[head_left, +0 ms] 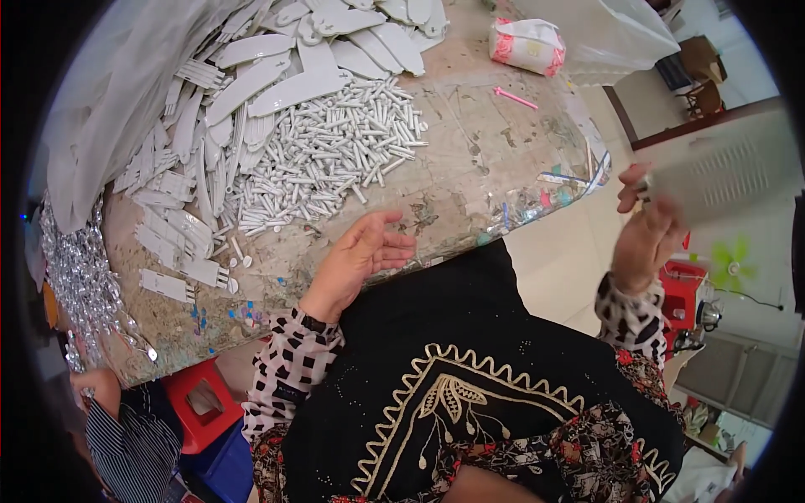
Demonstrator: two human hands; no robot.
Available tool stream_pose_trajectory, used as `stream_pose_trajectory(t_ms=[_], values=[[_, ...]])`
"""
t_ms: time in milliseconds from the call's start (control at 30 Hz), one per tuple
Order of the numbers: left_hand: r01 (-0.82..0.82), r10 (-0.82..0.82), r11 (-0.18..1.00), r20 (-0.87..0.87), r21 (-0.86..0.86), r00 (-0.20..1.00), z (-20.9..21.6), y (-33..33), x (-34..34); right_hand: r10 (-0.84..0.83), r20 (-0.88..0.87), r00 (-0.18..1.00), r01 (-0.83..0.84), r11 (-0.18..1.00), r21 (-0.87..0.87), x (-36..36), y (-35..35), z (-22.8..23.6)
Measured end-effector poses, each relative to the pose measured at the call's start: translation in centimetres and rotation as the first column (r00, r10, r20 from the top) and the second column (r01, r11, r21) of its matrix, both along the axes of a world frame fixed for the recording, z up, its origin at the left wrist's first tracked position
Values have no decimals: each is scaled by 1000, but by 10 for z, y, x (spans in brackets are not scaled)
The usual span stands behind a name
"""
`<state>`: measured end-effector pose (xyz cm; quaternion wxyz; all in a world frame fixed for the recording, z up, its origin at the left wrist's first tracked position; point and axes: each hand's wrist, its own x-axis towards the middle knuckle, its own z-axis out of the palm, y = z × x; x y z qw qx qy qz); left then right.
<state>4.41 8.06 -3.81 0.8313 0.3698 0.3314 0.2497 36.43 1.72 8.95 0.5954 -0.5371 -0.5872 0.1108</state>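
Observation:
My left hand (362, 256) is open and holds nothing, its fingers reaching past the table's near edge, beside a heap of short white plastic pegs (335, 151). Out to the right, beyond the table, my right hand (644, 239) is raised with its fingers closed on a pale slotted plastic panel (713, 180). Motion smears the panel, so its exact shape is hard to make out. Long curved white plastic pieces (293, 88) lie piled behind the pegs. Flat white pronged pieces (166, 285) are scattered to the left.
The worn table (470, 159) carries a tissue pack (528, 46) and a pink stick (515, 98). Clear plastic sheeting (109, 109) and silver tinsel (80, 277) hang at the left. Another person's striped sleeve (134, 444) and a red stool (199, 402) are at lower left.

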Motion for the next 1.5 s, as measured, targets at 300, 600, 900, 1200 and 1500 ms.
stream_pose_trajectory(t_ms=[300, 600, 900, 1200, 1500], values=[[-59, 60, 998, 75, -12, 995, -16, 10, 2, -215, 241, 946, 253, 958, -138, 0, 14, 13], [-43, 40, 999, 91, 27, 995, -9, 6, -10, 172, 367, 914, 203, 590, -782, -5, -8, -38], [-72, 72, 997, 139, -4, 988, 1, -5, -20, 187, -301, 935, -353, 571, -741, 47, 106, 63], [-95, 96, 995, 159, -14, 983, 7, -17, -37, 217, -418, 882, -368, 871, -324, 40, 284, 53], [-43, 44, 999, 77, -24, 996, 14, -30, -70, 435, 627, 646, -420, 889, -184, -229, 273, -86]])
